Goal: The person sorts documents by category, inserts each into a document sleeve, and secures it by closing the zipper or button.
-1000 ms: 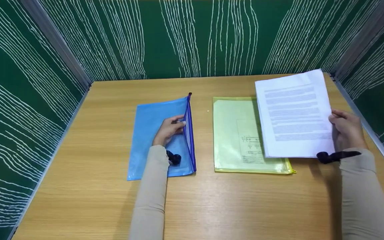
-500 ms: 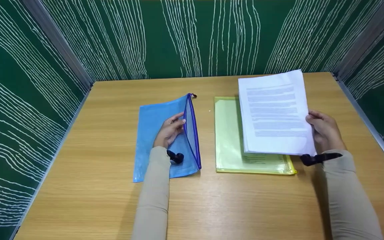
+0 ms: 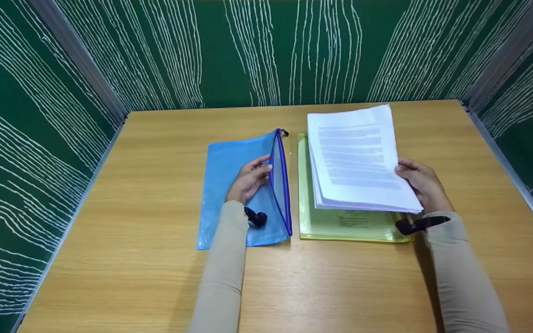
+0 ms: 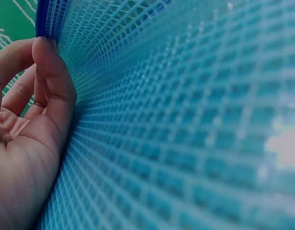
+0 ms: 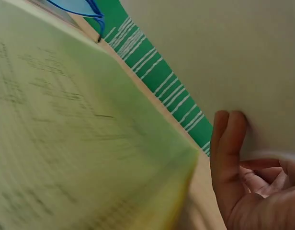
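My left hand [image 3: 250, 179] pinches the upper layer of a blue mesh zip pouch [image 3: 222, 185] at its purple-edged mouth, which gapes toward the right. In the left wrist view the thumb and a finger [image 4: 54, 72] meet at the pouch's dark blue edge. A stack of printed paper sheets [image 3: 354, 157] is in my right hand [image 3: 426, 182], gripped at its right edge with the thumb on top. The stack is raised over a yellow-green zip pouch [image 3: 310, 224] and hides much of it. Seen from below in the right wrist view, my fingers [image 5: 229, 148] support the sheets' underside.
Both pouches lie on a wooden table [image 3: 146, 194], the blue one left of the yellow-green one. Printed sheets show through the yellow-green pouch. Green panels [image 3: 229, 55] with white wavy lines stand behind the table and along both sides.
My right hand has carried the paper stack leftward over the yellow-green pouch. My left hand has drawn the blue pouch slightly to the right, and its mouth gapes wider.
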A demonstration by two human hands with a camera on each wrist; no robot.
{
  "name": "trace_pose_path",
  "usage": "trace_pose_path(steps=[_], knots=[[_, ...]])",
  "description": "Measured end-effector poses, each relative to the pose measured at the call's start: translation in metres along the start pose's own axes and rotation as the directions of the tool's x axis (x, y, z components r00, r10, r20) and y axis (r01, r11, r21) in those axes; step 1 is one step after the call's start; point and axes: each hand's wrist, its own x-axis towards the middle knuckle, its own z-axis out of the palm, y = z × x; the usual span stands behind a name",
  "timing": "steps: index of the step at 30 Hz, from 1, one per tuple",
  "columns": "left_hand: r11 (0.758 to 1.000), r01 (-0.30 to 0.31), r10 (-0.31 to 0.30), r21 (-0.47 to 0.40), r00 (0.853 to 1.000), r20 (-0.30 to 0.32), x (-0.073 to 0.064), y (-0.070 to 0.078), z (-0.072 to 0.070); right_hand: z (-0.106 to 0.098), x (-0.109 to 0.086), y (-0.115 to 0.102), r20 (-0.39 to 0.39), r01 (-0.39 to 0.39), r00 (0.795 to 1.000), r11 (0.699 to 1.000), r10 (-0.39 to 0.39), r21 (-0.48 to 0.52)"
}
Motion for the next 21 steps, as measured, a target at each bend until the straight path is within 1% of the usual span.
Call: trace_pose_path(steps=[5,11,15,21], knots=[[1.0,0.001,0.0,-0.006,1.0,0.006,0.002,-0.001,0.005,0.01,0.003,0.007,0.064,0.025,0.998,0.999,-0.027,0.022],[1.0,-0.013,0.013,0.019,1.0,0.015,0.002,-0.002,0.005,0.022,0.002,0.011,0.115,0.004,0.993,0.999,-0.01,0.054],[0.999,-0.018,0.017,0.03,1.0,0.026,0.001,-0.003,0.005,0.028,0.001,0.012,0.132,-0.01,0.991,0.998,0.002,0.062],[1.0,-0.014,0.014,0.024,1.0,0.01,0.0,-0.003,0.005,0.033,0.002,0.014,0.15,0.009,0.989,0.999,-0.015,0.035]])
